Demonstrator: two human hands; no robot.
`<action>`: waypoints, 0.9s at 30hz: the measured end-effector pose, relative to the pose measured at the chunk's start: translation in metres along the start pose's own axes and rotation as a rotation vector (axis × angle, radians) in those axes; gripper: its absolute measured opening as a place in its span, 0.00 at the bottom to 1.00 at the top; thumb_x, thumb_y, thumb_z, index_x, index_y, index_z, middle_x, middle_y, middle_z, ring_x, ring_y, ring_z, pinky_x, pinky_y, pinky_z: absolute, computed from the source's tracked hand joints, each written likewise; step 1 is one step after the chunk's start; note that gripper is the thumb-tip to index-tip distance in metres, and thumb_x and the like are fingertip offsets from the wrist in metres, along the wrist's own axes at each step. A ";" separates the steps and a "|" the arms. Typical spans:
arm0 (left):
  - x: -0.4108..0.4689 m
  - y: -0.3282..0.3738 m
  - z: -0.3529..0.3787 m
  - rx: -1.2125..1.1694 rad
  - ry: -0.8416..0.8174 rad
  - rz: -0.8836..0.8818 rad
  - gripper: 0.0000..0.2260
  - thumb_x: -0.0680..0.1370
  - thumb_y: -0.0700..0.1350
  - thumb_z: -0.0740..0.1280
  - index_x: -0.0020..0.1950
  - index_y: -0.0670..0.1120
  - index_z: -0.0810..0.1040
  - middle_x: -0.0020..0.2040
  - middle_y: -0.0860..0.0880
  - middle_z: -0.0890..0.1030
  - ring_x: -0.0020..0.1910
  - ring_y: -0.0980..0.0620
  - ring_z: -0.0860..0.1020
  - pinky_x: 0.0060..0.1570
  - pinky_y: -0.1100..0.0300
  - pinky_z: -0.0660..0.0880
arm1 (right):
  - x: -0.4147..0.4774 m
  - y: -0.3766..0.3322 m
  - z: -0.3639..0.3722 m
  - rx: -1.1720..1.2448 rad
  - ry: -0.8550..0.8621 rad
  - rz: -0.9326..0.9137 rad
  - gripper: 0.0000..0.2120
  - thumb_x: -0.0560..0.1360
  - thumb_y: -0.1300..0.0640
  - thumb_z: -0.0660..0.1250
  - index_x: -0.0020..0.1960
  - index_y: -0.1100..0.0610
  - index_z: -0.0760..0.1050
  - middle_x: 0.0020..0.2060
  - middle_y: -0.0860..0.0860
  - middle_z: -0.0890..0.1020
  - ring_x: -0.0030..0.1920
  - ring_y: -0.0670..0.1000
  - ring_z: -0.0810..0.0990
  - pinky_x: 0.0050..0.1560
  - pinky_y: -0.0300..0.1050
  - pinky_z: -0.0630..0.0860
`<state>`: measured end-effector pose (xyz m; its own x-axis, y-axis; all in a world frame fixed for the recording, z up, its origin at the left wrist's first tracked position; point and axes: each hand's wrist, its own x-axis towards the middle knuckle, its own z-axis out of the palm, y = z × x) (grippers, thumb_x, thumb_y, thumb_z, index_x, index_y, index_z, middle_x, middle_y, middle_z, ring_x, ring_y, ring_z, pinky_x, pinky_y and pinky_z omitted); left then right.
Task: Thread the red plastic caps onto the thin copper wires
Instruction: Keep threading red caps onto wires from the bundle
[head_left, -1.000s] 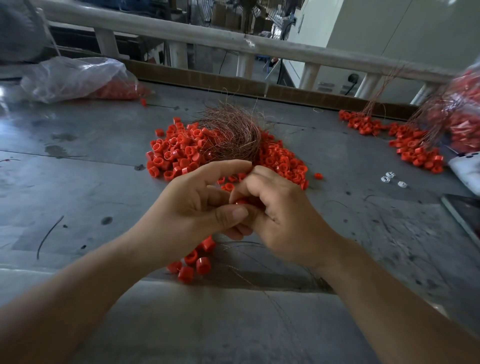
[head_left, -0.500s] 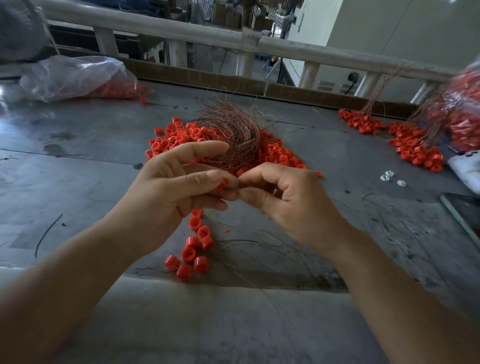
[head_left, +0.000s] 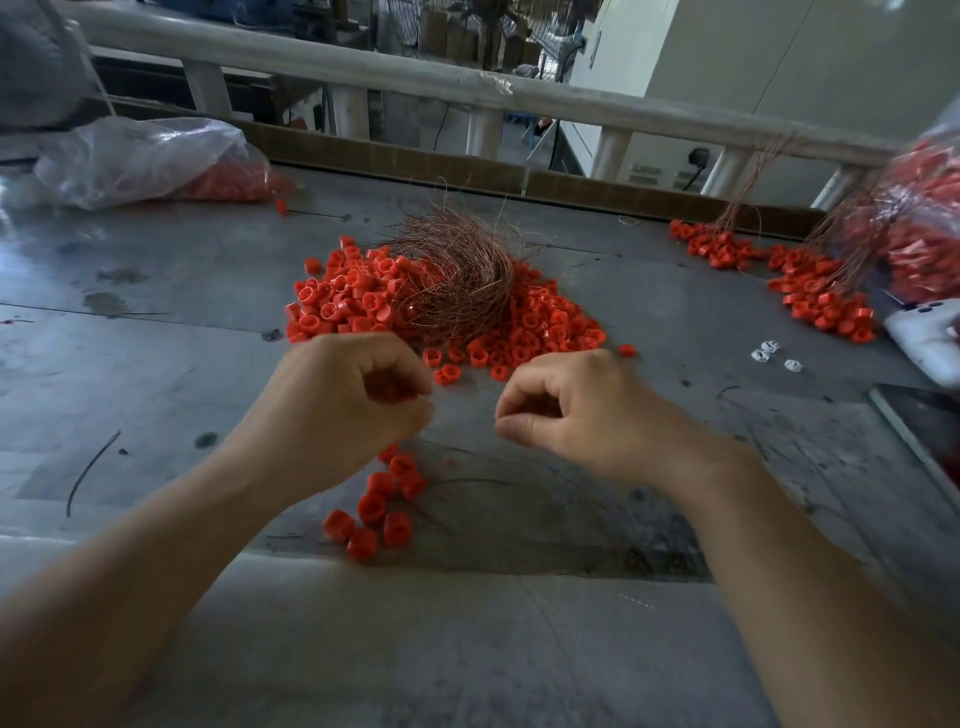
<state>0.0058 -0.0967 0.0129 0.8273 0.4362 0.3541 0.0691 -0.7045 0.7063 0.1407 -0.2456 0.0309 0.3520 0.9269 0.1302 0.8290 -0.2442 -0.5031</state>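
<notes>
**Work table, head view.** We look down over both forearms at a grey table (head_left: 156, 374). The left hand (head_left: 358, 410) and the right hand (head_left: 576, 410) hover side by side, apart, just short of the main heap of red caps (head_left: 358, 306). In each hand the fingers are curled and the thumb meets the forefinger as in a pinch. We cannot tell what, if anything, is pinched, since both hands are blurred. A reddish patch shows in the hollow of the left hand, too indistinct to identify.

A tangle of thin copper wires (head_left: 457, 280) lies on top of the heap, at its middle. A small cluster of caps (head_left: 384, 509) lies on the table below the left hand, near the front edge. A few loose wires (head_left: 483, 480) lie just beside it to the right.

At the far right, further caps (head_left: 821, 296) lie in bunches with wires rising from them. Small white pieces (head_left: 771, 353) lie between those bunches and the right hand. A clear plastic bag (head_left: 140, 161) with red contents rests at the far left, before a pale railing (head_left: 363, 78).
</notes>
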 end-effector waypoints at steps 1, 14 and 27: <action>-0.001 0.000 0.001 0.060 -0.033 0.029 0.16 0.66 0.38 0.74 0.30 0.59 0.75 0.32 0.60 0.80 0.38 0.66 0.77 0.40 0.78 0.69 | 0.000 0.001 0.001 -0.029 -0.041 0.003 0.01 0.70 0.56 0.71 0.41 0.53 0.80 0.32 0.39 0.75 0.35 0.34 0.73 0.38 0.25 0.67; 0.010 -0.016 -0.001 0.155 0.104 -0.076 0.09 0.68 0.42 0.72 0.33 0.55 0.77 0.31 0.58 0.79 0.34 0.61 0.77 0.33 0.72 0.68 | 0.002 0.007 0.005 -0.035 -0.122 0.040 0.09 0.74 0.50 0.65 0.46 0.54 0.81 0.38 0.43 0.79 0.41 0.40 0.76 0.42 0.29 0.70; 0.034 -0.050 0.006 0.399 0.187 -0.174 0.11 0.72 0.40 0.70 0.53 0.46 0.81 0.49 0.47 0.75 0.45 0.48 0.72 0.46 0.58 0.66 | 0.003 0.010 0.003 -0.073 0.026 0.024 0.08 0.73 0.51 0.67 0.43 0.55 0.81 0.36 0.45 0.80 0.38 0.43 0.77 0.42 0.40 0.74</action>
<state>0.0337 -0.0503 -0.0136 0.6725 0.6343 0.3814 0.4368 -0.7561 0.4873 0.1485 -0.2445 0.0242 0.3824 0.9131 0.1419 0.8495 -0.2869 -0.4428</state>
